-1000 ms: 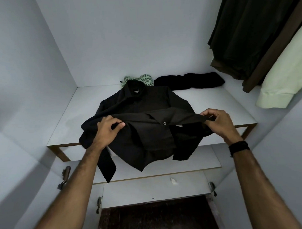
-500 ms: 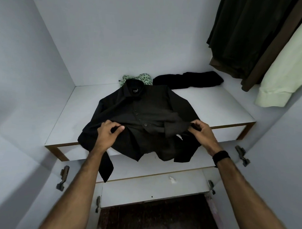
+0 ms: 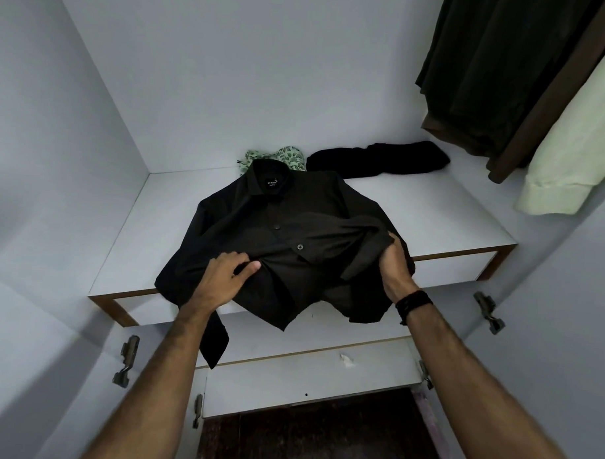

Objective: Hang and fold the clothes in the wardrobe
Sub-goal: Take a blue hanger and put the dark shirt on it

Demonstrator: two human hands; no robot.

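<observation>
A black button-up shirt (image 3: 280, 228) lies front up on the white wardrobe shelf (image 3: 432, 213), collar toward the back wall and hem hanging over the front edge. My left hand (image 3: 224, 278) pinches the fabric at the shirt's lower left front. My right hand (image 3: 394, 263) grips the right sleeve, which is folded across the chest. The left sleeve dangles below the shelf edge.
A green patterned garment (image 3: 279, 156) and a crumpled black garment (image 3: 379, 160) lie at the back of the shelf. Dark clothes (image 3: 488, 71) and a pale cream garment (image 3: 571, 159) hang at the upper right. White drawer fronts (image 3: 306, 377) and door hinges sit below.
My right hand has carried the right sleeve inward from the shirt's right side and laid it across the chest. My left hand has stayed pinching the lower left front.
</observation>
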